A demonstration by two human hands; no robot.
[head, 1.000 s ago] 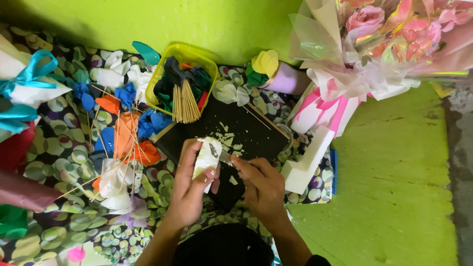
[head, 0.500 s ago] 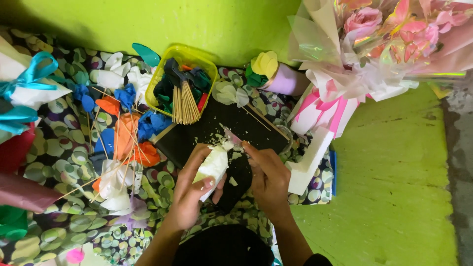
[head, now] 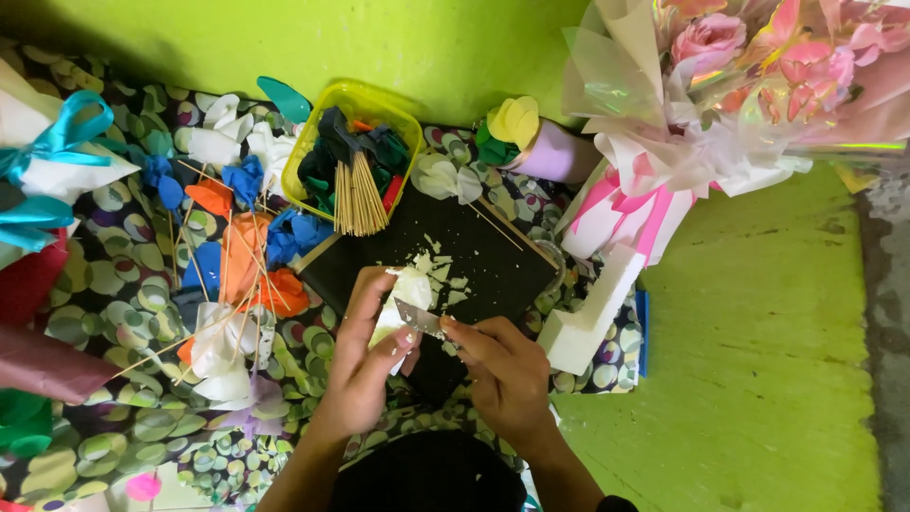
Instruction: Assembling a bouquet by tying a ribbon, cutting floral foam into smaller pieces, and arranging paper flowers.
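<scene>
The left hand curls closed around a white foam piece, holding it up over the black board so the shavings drop there rather than on the dotted cloth; the right hand pinches a small blade shut between fingers, edge laid against the foam to pare it; a larger foam block lies just beside the board, near at reach.

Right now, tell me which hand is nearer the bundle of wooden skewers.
Left. The left hand sits just below the bundle of wooden skewers, holding a white foam piece; the right hand lies farther down and to the right.
</scene>
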